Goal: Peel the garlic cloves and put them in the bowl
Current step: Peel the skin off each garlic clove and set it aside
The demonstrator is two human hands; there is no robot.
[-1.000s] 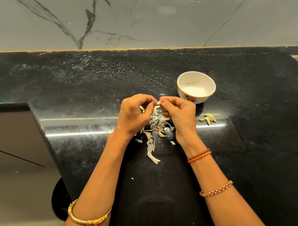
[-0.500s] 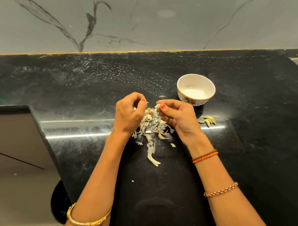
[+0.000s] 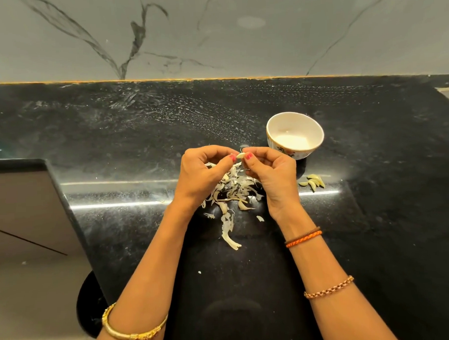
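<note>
A small pale garlic clove (image 3: 240,155) is pinched between the fingertips of my left hand (image 3: 202,177) and my right hand (image 3: 274,175), both raised above the black counter. Below them lies a heap of papery garlic skins (image 3: 234,190) with a few cloves mixed in. The white bowl (image 3: 311,126) with a flowered rim stands just right of and beyond my right hand; its inside looks bare. A small cluster of peeled cloves (image 3: 313,182) lies on the counter in front of the bowl.
The black stone counter (image 3: 115,138) runs back to a grey marbled wall (image 3: 213,33). Its left edge drops off beside a lower grey surface (image 3: 24,215). One long strip of skin (image 3: 229,233) trails toward me.
My left hand, which had moved away down to the skin heap, has come back up to meet the right hand at the clove. The bowl and peeled cloves have not moved.
</note>
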